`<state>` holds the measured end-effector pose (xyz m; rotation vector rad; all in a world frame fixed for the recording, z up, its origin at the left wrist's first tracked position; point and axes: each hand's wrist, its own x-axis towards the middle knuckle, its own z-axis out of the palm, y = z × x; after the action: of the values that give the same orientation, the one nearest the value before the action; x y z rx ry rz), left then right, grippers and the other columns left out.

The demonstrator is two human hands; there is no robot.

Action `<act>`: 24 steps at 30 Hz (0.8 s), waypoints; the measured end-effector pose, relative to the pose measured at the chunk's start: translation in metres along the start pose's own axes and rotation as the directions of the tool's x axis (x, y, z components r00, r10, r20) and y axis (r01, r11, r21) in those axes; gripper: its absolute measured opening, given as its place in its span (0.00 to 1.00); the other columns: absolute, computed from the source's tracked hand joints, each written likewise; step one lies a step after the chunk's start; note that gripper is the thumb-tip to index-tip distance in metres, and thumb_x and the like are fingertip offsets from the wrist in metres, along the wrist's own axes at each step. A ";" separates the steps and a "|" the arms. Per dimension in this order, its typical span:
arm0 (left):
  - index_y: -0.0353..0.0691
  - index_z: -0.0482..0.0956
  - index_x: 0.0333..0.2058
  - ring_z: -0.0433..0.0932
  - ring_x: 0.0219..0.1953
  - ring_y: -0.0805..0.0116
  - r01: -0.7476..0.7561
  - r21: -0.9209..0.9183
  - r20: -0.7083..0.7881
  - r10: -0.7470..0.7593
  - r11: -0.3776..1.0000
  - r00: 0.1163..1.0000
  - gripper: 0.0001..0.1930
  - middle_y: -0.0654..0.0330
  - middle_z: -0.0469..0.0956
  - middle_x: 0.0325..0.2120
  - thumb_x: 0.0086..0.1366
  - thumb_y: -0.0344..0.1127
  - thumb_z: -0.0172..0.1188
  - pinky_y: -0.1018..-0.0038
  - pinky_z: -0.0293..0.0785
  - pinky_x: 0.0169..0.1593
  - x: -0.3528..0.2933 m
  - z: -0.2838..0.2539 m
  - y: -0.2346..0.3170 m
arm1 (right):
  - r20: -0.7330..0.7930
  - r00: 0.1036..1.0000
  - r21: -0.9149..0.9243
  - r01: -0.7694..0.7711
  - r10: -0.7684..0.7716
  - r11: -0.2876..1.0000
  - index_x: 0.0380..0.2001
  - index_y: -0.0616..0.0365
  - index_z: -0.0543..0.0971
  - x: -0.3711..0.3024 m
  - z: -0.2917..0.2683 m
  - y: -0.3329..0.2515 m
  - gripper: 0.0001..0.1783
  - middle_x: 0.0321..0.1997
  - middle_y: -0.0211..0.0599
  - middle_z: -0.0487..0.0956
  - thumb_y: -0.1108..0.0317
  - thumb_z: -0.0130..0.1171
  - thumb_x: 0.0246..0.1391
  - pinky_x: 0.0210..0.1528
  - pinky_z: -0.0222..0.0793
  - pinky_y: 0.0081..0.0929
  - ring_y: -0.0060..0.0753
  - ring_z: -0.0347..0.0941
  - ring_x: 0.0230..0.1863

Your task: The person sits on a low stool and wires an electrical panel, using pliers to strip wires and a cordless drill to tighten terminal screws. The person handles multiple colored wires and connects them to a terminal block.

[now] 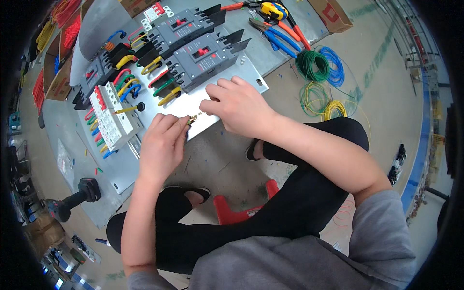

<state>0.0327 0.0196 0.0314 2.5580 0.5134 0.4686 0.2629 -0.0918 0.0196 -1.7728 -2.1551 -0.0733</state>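
Observation:
My left hand is closed in a pinch at the near edge of a white metal mounting plate. A small yellow-green piece, perhaps a wire end, shows at its fingertips beside brass-coloured screws. Just right of those screws is my right hand, fingers curled in and thumb toward the plate; whatever they hold, if anything, is hidden. Beyond my hands sit two large grey circuit breakers with red toggles and yellow, red and green wires. A white breaker block with red switches stands left of my left hand.
Blue-handled pliers, a yellow tape measure and orange-handled cutters lie at the far right. Green wire coils and yellow ones lie past the table edge. A cordless driver rests at left; a red stool is below me.

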 end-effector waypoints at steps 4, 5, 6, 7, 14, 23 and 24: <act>0.35 0.89 0.48 0.78 0.39 0.55 -0.002 0.005 0.001 0.002 1.000 1.000 0.11 0.57 0.81 0.34 0.67 0.26 0.68 0.62 0.78 0.43 0.001 0.001 -0.005 | -0.014 1.000 0.041 -0.019 0.019 0.999 0.39 0.45 0.81 0.000 -0.002 0.000 0.10 0.39 0.31 0.74 0.72 0.66 0.54 0.48 0.68 0.36 0.37 0.76 0.46; 0.35 0.89 0.48 0.78 0.39 0.55 -0.006 0.001 -0.005 0.006 1.000 1.000 0.11 0.56 0.81 0.34 0.67 0.26 0.68 0.62 0.78 0.43 0.000 0.001 -0.005 | -0.007 1.000 0.058 -0.024 0.025 0.998 0.40 0.45 0.81 0.000 -0.002 0.000 0.10 0.39 0.31 0.75 0.72 0.66 0.55 0.49 0.68 0.37 0.37 0.76 0.47; 0.35 0.89 0.48 0.77 0.39 0.54 -0.009 -0.005 -0.011 0.009 1.000 1.000 0.11 0.56 0.81 0.34 0.68 0.26 0.67 0.61 0.77 0.43 0.000 0.001 -0.005 | -0.002 1.000 0.071 -0.026 0.026 0.997 0.40 0.45 0.82 0.000 -0.003 0.000 0.09 0.39 0.31 0.75 0.71 0.66 0.57 0.50 0.69 0.37 0.38 0.77 0.48; 0.34 0.89 0.48 0.77 0.39 0.54 -0.012 -0.011 -0.016 0.012 1.000 1.000 0.11 0.55 0.80 0.34 0.68 0.25 0.67 0.61 0.77 0.43 0.000 0.002 -0.005 | 0.002 0.999 0.090 -0.034 0.034 0.995 0.40 0.46 0.83 0.000 -0.003 0.000 0.08 0.40 0.31 0.76 0.70 0.66 0.58 0.50 0.70 0.38 0.38 0.77 0.48; 0.32 0.87 0.47 0.78 0.39 0.51 -0.017 0.079 -0.003 0.018 0.997 1.000 0.10 0.51 0.80 0.34 0.69 0.26 0.66 0.58 0.77 0.44 -0.001 -0.001 0.005 | 0.175 0.980 0.157 -0.127 0.099 0.979 0.43 0.49 0.86 0.007 -0.023 -0.002 0.07 0.46 0.37 0.82 0.65 0.64 0.64 0.56 0.75 0.43 0.44 0.81 0.52; 0.29 0.84 0.54 0.79 0.48 0.49 0.109 0.215 0.000 -0.112 0.970 0.994 0.19 0.49 0.82 0.44 0.67 0.33 0.67 0.58 0.78 0.54 -0.010 -0.004 0.028 | 0.324 0.911 0.672 -0.033 0.254 -0.740 0.71 0.62 0.70 0.038 -0.132 -0.042 0.50 0.70 0.48 0.70 0.24 0.38 0.74 0.78 0.63 0.64 0.52 0.65 0.74; 0.30 0.84 0.53 0.79 0.49 0.48 0.120 0.217 -0.009 -0.121 0.969 0.993 0.18 0.49 0.82 0.45 0.68 0.33 0.68 0.57 0.78 0.55 -0.010 -0.006 0.031 | 0.304 0.923 0.655 -0.025 0.234 -0.755 0.72 0.62 0.69 0.040 -0.134 -0.044 0.50 0.71 0.49 0.68 0.24 0.38 0.74 0.78 0.62 0.67 0.54 0.64 0.74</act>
<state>0.0296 -0.0075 0.0498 2.7129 0.7517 0.3814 0.2459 -0.0979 0.1651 -0.4420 -0.3575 1.5381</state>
